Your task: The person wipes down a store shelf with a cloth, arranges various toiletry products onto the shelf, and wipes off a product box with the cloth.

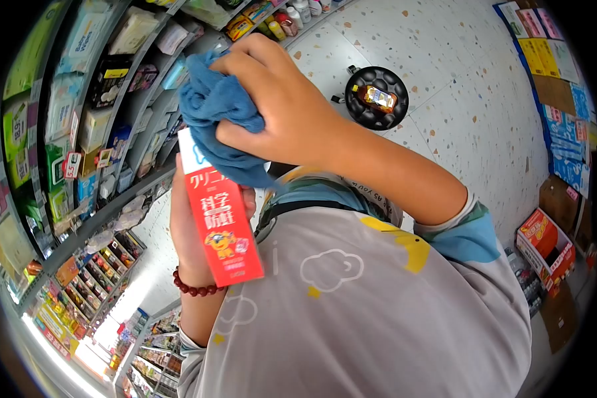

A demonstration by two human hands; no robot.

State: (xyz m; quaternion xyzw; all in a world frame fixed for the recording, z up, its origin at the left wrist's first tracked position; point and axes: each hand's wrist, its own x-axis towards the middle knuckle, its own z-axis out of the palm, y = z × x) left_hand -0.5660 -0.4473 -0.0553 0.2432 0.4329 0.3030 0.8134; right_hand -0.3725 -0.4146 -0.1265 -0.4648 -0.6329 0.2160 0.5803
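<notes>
My left hand (187,242), with a dark red bead bracelet at the wrist, is wrapped round a long red and white box (222,229) with a yellow cartoon figure and printed characters. The box slants, its white end toward the top. My right hand (268,99) grips a bunched blue cloth (215,109), which lies against the white end of the box and hides part of it. One end of the cloth hangs over the front of the box.
Shelves (136,53) of packaged goods rise on the left, with small-item racks (93,288) lower down. On the speckled floor (444,86) stands a black round stool (377,78) bearing a bottle (380,99). Boxed goods (545,249) line the right.
</notes>
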